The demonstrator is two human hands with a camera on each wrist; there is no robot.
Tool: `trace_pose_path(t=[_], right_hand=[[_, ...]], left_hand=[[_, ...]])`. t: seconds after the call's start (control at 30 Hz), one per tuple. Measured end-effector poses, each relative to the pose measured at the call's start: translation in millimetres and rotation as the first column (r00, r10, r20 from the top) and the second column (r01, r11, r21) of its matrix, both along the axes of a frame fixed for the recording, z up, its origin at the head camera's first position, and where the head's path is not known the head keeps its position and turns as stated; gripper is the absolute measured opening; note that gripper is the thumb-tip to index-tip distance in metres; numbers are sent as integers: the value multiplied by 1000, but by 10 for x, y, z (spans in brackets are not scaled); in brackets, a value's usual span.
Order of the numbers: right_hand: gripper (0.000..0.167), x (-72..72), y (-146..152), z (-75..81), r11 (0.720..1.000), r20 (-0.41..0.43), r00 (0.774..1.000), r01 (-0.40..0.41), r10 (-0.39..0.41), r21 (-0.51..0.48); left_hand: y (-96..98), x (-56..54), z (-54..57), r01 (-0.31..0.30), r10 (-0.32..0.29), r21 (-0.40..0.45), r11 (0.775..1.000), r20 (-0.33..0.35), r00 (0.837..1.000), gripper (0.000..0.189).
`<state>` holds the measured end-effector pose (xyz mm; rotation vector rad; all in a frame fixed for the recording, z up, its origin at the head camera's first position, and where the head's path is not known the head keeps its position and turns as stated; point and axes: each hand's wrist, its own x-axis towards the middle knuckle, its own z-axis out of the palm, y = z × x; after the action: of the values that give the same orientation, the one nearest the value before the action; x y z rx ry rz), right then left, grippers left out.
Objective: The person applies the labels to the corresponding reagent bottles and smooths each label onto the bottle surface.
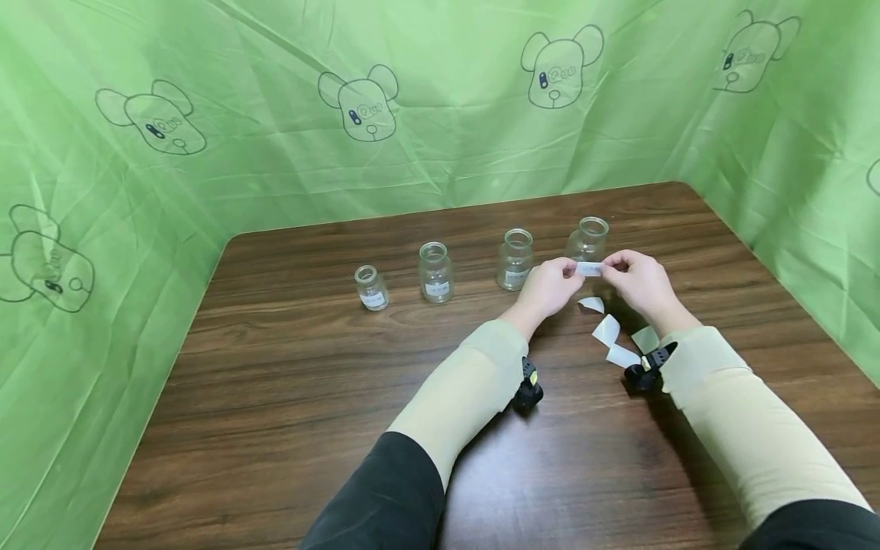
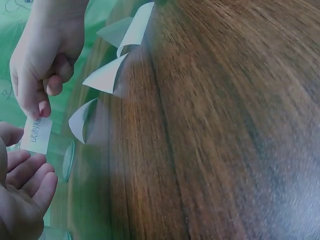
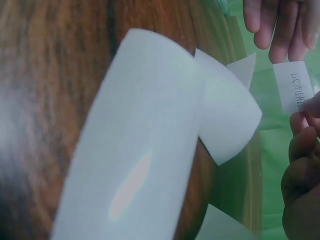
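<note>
A small white label (image 1: 589, 269) with handwritten-looking characters is stretched between the two hands in the head view. My left hand (image 1: 550, 287) pinches its left end; my right hand (image 1: 641, 284) grips the opposite end between thumb and forefinger. In the left wrist view the writing on the label (image 2: 37, 136) faces the camera. Just behind the hands stands a clear glass jar (image 1: 587, 238), its lower part hidden by them. Left of it, another glass jar (image 1: 516, 256) carries a white label on its front.
Farther left stand a labelled glass jar (image 1: 435, 267) and a smaller labelled jar (image 1: 370, 284). Several curled white paper pieces, one a backing scrap (image 1: 606, 330), lie below the right hand. Green cloth (image 1: 447, 145) hangs behind the brown wooden table (image 1: 289, 397).
</note>
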<state>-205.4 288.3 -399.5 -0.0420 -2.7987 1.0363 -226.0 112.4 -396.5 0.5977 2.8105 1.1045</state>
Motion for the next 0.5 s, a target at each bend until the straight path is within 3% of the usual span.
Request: trace_pose_path(t=[0.27, 0.5], right_hand=[[23, -47, -2, -63, 1000, -30, 1000, 11, -11, 22], [26, -74, -3, -55, 999, -42, 999, 20, -19, 36]], left_hand=[[16, 2, -31, 10, -9, -11, 1000, 47, 999, 27], [53, -11, -37, 24, -23, -17, 1000, 47, 999, 30]])
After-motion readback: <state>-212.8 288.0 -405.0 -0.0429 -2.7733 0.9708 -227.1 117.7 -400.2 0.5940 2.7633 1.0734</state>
